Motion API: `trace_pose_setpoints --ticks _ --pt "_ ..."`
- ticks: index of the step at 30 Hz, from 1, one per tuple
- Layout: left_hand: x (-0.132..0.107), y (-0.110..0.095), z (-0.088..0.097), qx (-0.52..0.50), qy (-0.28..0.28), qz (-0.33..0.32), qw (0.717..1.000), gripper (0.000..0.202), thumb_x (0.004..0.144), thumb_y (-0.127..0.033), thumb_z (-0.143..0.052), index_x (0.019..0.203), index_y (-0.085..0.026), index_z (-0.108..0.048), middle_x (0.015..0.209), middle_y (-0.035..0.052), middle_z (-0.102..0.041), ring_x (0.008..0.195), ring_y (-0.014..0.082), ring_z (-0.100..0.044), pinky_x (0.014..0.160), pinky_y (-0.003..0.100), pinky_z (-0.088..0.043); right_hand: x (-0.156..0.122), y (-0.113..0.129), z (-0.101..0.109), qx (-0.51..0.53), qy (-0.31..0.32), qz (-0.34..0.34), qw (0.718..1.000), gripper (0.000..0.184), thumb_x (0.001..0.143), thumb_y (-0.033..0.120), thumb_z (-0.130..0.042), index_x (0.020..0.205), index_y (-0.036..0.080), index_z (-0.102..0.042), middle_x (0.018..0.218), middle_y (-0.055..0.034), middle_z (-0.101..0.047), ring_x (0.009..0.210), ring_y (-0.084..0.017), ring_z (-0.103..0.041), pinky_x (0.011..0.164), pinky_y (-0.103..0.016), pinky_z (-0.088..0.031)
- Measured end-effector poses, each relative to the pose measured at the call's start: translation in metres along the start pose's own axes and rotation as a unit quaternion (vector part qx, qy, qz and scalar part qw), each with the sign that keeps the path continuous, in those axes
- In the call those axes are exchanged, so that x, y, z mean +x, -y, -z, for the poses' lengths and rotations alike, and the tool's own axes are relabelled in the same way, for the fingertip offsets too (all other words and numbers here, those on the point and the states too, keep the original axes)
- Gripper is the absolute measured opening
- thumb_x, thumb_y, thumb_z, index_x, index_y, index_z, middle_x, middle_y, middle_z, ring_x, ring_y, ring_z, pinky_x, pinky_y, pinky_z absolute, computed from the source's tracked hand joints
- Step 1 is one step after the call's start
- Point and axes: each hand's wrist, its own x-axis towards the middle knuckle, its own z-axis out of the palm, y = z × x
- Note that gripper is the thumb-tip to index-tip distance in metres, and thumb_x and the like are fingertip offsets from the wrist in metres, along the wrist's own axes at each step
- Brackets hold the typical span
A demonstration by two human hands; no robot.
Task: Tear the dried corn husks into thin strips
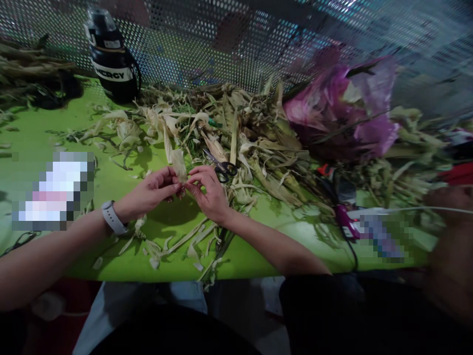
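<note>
A pale strip of dried corn husk (179,164) stands upright between my hands, over the green table. My left hand (157,187), with a watch (114,218) on its wrist, pinches the lower end of the strip between thumb and fingers. From the other side, my right hand (210,195) pinches the same lower end, its fingertips meeting those of the left. Just beyond the right hand, black-handled scissors (226,170) lie on loose husks. Peeled, crumpled husks (127,130) are spread behind my left hand. What exactly is between the fingertips is partly hidden.
Heaped corn husks (273,162) run along the back by a perforated metal panel (207,44). A black bottle (114,69) stands back left; a pink plastic bag (332,108) lies back right. A blurred phone-like object (55,190) is at left. Another person's arm (453,246) is at right.
</note>
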Motion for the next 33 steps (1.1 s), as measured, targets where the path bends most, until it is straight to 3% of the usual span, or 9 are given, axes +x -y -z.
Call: trace_pose_setpoints --ticks 4,10,13,19,26,33 --pt "0.0002 -0.0012 -0.0012 0.006 0.0 -0.011 1.0 0.016 0.087 -0.027 -0.065 0.095 -0.016 -0.059 0.081 0.0013 -0.06 0.073 0.0109 -0.056 0.064 0.023 -0.045 0.0002 -0.0008 -0.0016 0.039 0.017 -0.035 0.999 0.019 0.096 0.036 -0.053 0.089 0.019 -0.058 0.086 -0.003 -0.06 0.082 -0.014 -0.058 0.074 -0.028 -0.048" --pt "-0.0008 -0.0025 -0.0025 0.008 0.005 -0.024 1.0 0.014 0.087 -0.027 -0.064 0.095 -0.017 -0.058 0.082 0.0011 -0.059 0.074 0.0118 -0.057 0.065 0.025 -0.046 0.0004 0.0057 -0.0005 0.025 0.013 -0.033 0.999 0.016 0.095 0.033 -0.055 0.087 0.019 -0.056 0.083 -0.002 -0.06 0.076 -0.012 -0.057 0.07 -0.027 -0.048" --pt "-0.0016 -0.0021 -0.0029 0.012 0.005 -0.024 1.0 0.012 0.087 -0.026 -0.063 0.091 -0.017 -0.056 0.081 0.0006 -0.058 0.074 0.0122 -0.057 0.064 0.025 -0.045 -0.0017 0.0054 -0.0019 0.046 0.008 -0.066 0.997 0.016 0.093 0.035 -0.058 0.089 0.02 -0.055 0.082 -0.0009 -0.06 0.073 -0.011 -0.058 0.069 -0.026 -0.049" --pt "-0.0028 0.0 -0.0028 0.015 0.003 -0.023 1.0 0.017 0.086 -0.029 -0.063 0.096 -0.019 -0.055 0.084 0.0013 -0.059 0.075 0.0136 -0.057 0.064 0.025 -0.046 -0.0058 0.0004 -0.0078 0.122 -0.004 -0.118 0.986 0.033 0.091 0.041 -0.061 0.114 0.021 -0.05 0.086 -0.0008 -0.061 0.076 -0.012 -0.062 0.067 -0.026 -0.052" --pt "-0.0023 0.0033 -0.0025 0.129 -0.045 -0.074 0.988 0.028 0.078 -0.033 -0.075 0.091 -0.018 -0.057 0.083 0.0008 -0.057 0.077 0.0135 -0.054 0.069 0.026 -0.046 -0.0035 0.0019 -0.0069 0.163 0.014 -0.102 0.981 0.031 0.092 0.042 -0.059 0.113 0.022 -0.048 0.085 -0.0003 -0.061 0.076 -0.012 -0.064 0.066 -0.025 -0.054" --pt "0.001 0.0068 -0.0003 0.092 -0.03 -0.099 0.99 0.022 0.082 -0.03 -0.072 0.095 -0.016 -0.06 0.088 0.0029 -0.061 0.081 0.0134 -0.057 0.074 0.026 -0.048 -0.0046 -0.0015 -0.0077 0.198 0.036 -0.131 0.971 0.031 0.093 0.044 -0.056 0.112 0.022 -0.046 0.091 -0.0026 -0.061 0.081 -0.013 -0.065 0.061 -0.023 -0.055"
